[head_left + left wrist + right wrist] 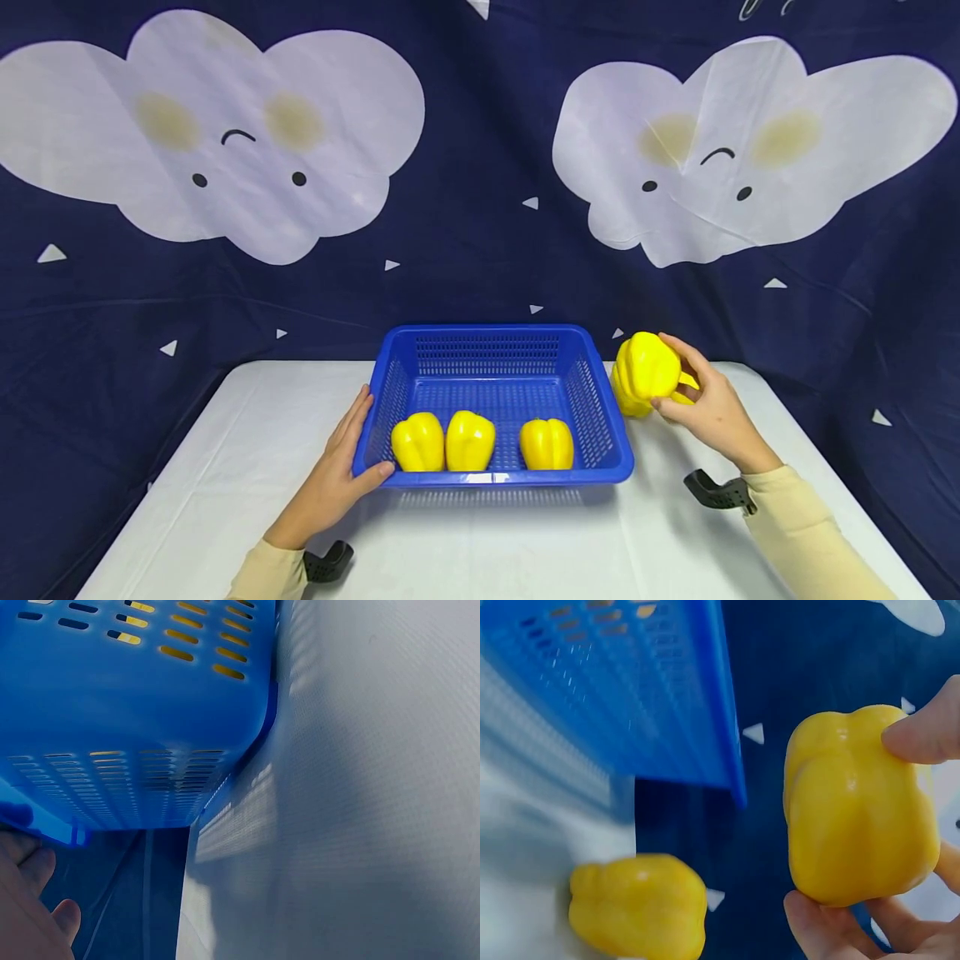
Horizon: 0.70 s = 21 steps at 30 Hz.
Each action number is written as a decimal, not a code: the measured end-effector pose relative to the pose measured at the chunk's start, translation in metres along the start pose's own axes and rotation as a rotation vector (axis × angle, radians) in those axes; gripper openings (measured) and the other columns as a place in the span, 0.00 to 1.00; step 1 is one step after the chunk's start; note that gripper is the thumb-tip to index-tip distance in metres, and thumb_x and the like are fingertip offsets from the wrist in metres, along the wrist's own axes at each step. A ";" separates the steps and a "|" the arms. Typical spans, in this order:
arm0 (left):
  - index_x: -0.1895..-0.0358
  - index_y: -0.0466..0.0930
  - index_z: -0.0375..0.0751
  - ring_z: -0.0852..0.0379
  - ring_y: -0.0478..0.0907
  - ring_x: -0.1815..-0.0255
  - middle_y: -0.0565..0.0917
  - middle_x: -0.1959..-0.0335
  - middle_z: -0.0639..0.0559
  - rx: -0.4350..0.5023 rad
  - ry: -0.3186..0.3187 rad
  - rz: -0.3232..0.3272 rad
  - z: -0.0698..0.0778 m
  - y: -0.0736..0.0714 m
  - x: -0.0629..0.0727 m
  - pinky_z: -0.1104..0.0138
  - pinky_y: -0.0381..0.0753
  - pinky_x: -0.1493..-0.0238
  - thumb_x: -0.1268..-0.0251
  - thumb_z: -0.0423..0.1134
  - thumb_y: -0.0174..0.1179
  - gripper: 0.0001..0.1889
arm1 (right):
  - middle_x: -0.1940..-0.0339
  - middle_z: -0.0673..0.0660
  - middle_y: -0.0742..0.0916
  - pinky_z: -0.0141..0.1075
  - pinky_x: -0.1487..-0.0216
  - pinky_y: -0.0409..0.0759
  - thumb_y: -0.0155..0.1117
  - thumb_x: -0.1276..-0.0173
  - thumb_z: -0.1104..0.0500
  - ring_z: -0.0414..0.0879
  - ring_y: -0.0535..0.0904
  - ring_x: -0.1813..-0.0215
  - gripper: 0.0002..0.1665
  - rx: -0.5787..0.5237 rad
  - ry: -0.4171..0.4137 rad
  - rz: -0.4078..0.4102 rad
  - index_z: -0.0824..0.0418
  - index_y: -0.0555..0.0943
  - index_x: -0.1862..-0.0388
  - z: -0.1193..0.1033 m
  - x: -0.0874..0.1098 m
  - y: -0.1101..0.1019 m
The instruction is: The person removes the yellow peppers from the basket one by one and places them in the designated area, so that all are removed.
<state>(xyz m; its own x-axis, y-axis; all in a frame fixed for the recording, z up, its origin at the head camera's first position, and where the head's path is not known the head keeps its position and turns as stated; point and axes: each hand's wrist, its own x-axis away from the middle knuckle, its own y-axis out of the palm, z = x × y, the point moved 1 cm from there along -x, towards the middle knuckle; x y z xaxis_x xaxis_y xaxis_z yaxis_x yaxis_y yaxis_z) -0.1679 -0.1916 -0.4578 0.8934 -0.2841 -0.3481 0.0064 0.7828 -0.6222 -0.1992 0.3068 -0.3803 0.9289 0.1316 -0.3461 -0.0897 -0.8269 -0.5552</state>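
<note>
held one pepper (648, 367) right of centre in the head view, just beside the right rim of the basket (487, 478). clamped it in the right hand (716, 412) between thumb and fingers, probably for firm contact on opposite faces of so round and glossy a thing. in the right wrist view, had the thumb at upper right and the fingertips below, with the left face uncovered. had a second pepper (641, 907) at lower left of that view, lying on the table (480, 550), apart from the held one; in the head view, showed it only partly, behind the first.

had the basket at centre, with three peppers (470, 442) along its near side: two close together toward the left, one apart at right, perhaps for support from the near wall. rested the left hand (337, 475) on the basket's lower-left corner, with fingers nearly straight along the left rim and thumb spread to the near rim, seemingly for steadying. had both hands well apart, on opposite sides of the basket. showed a patterned cloth (480, 167) across the upper frame.
</note>
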 end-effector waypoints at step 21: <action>0.18 0.44 0.41 0.39 0.40 0.18 0.41 0.16 0.49 0.001 -0.001 0.000 0.002 0.000 0.000 0.28 0.48 0.32 0.35 0.43 0.65 0.49 | 0.33 0.52 0.72 0.14 0.49 0.71 0.74 0.43 0.71 0.29 0.69 0.42 0.55 0.089 0.005 0.074 0.54 0.59 0.19 0.051 0.010 -0.048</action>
<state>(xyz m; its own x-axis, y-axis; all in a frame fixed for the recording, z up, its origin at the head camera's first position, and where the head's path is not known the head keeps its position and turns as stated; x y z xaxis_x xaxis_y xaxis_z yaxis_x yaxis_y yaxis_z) -0.1672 -0.1904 -0.4567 0.8940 -0.2834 -0.3471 0.0071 0.7835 -0.6213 -0.2041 0.3761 -0.3954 0.9203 0.0695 -0.3849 -0.1892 -0.7823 -0.5935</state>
